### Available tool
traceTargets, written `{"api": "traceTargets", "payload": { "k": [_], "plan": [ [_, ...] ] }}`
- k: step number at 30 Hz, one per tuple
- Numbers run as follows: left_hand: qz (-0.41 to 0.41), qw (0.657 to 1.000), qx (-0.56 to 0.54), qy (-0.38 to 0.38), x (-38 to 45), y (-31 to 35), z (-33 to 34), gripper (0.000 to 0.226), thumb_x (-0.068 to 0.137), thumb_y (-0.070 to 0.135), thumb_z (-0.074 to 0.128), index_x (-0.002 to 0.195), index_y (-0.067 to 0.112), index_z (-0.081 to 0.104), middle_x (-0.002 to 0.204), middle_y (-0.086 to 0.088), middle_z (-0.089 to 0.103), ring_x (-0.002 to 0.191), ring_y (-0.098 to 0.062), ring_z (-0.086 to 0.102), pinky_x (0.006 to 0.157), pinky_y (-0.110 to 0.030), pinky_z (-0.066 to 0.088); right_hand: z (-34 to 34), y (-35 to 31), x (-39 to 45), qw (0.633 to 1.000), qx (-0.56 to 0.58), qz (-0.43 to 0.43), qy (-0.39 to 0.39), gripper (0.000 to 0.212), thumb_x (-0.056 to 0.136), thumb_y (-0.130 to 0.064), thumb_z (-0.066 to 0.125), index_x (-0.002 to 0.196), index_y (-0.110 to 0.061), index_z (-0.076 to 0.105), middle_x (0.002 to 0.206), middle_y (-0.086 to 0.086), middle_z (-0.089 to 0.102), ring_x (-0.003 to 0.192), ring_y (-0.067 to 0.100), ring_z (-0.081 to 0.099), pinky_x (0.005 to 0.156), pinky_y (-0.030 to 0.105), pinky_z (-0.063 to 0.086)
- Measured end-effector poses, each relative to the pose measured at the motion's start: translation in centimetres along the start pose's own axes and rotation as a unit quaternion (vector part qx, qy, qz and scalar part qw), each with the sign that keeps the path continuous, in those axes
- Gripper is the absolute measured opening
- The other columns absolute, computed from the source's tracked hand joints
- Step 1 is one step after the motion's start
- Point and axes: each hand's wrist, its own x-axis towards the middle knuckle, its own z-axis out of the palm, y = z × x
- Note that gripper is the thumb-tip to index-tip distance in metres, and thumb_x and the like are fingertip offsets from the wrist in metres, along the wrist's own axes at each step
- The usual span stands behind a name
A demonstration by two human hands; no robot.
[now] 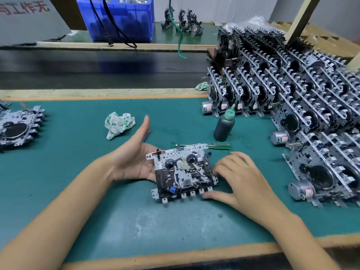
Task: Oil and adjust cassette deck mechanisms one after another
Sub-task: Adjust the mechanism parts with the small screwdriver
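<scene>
Mechanism (183,172): held between both hands — long axis left-right.
Left hand (134,158): spread, supporting.
Right hand (233,176): fingers curled on edge — oil bottle (224,125) beyond it.

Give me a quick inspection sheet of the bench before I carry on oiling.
Surface: green mat, worn patch near front edge.
Job's things: cassette mechanism between the hands; oil bottle upright behind it; stacked mechanisms at right; single mechanism at left.
Clutter: crumpled cloth; green-handled tool behind the mechanism.
Hands: left hand open under the mechanism's left edge; right hand gripping its right edge.
Cables: black cables over blue crate; green wire.
Surroundings: dark conveyor belt behind.
</scene>
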Motion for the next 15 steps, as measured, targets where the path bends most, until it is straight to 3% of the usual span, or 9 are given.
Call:
{"api": "traceTargets", "payload": {
  "k": [2,3,4,6,7,8,12,15],
  "plan": [
    [0.046,0.998,0.020,0.041,-0.4,-0.4,0.3,0.096,0.065,0.080,0.037,0.103,-0.001,0.071,0.100,-0.018,0.071,0.083,-0.026,0.071,0.067,-0.031,0.058,0.3,0.1,-0.5,1.000,0.015,0.021,0.006,0.056,0.077,-0.067,0.047,0.079,-0.013,0.062,0.082,-0.004,0.059,0.080,0.020,0.058,0.096,0.031,0.033],
    [0.086,0.987,0.085,0.110,-0.8,-1.0,0.8,0.085,0.064,0.077,0.043,0.096,0.003,0.071,0.083,-0.011,0.073,0.069,-0.022,0.070,0.059,-0.027,0.056,0.4,0.1,-0.6,0.999,0.018,0.027,0.009,0.055,0.078,-0.066,0.047,0.079,-0.013,0.061,0.082,-0.004,0.058,0.080,0.020,0.057,0.095,0.030,0.033],
    [0.124,0.950,0.194,0.211,-1.2,-1.7,1.5,0.073,0.065,0.077,0.046,0.085,0.011,0.069,0.064,0.001,0.069,0.056,-0.014,0.064,0.052,-0.025,0.052,0.5,0.1,-0.6,0.999,0.019,0.031,0.012,0.053,0.080,-0.064,0.048,0.079,-0.013,0.061,0.083,-0.003,0.058,0.079,0.021,0.057,0.093,0.029,0.033],
    [0.173,0.805,0.440,0.358,-2.2,-3.7,2.8,0.067,0.070,0.087,0.036,0.069,0.025,0.061,0.050,0.011,0.057,0.047,-0.006,0.052,0.048,-0.028,0.041,0.8,-0.1,-0.4,0.999,0.015,0.035,0.017,0.050,0.081,-0.060,0.049,0.079,-0.011,0.060,0.081,-0.001,0.056,0.077,0.022,0.055,0.089,0.028,0.033],
    [0.172,0.741,0.528,0.379,-2.8,-4.7,3.4,0.072,0.067,0.091,0.025,0.068,0.026,0.057,0.051,0.012,0.055,0.051,-0.007,0.050,0.049,-0.028,0.037,0.9,-0.2,-0.3,0.999,0.013,0.035,0.020,0.049,0.082,-0.058,0.049,0.078,-0.010,0.059,0.080,0.000,0.056,0.076,0.023,0.054,0.087,0.029,0.034],
    [0.163,0.701,0.580,0.382,-3.2,-5.6,4.0,0.076,0.063,0.093,0.019,0.068,0.025,0.054,0.052,0.009,0.053,0.053,-0.008,0.050,0.049,-0.028,0.035,1.0,-0.3,-0.2,0.999,0.010,0.035,0.022,0.049,0.081,-0.057,0.050,0.076,-0.009,0.059,0.078,0.001,0.055,0.074,0.024,0.053,0.085,0.029,0.034],
    [0.149,0.634,0.642,0.405,-3.1,-6.6,4.8,0.069,0.052,0.092,0.016,0.074,0.036,0.050,0.058,0.012,0.052,0.072,-0.012,0.061,0.054,-0.028,0.037,1.2,-0.6,0.1,0.998,-0.011,0.025,0.056,0.050,0.079,-0.057,0.051,0.068,-0.009,0.058,0.069,0.001,0.054,0.067,0.024,0.052,0.078,0.029,0.036],
    [0.187,0.605,0.655,0.412,-2.7,-6.6,4.4,0.071,0.051,0.092,0.025,0.068,0.029,0.052,0.054,0.004,0.057,0.063,-0.016,0.062,0.055,-0.032,0.043,1.4,-0.9,0.0,0.996,-0.029,0.019,0.081,0.050,0.081,-0.056,0.051,0.064,-0.009,0.057,0.064,0.002,0.052,0.062,0.024,0.051,0.073,0.030,0.036]
  ]
}}
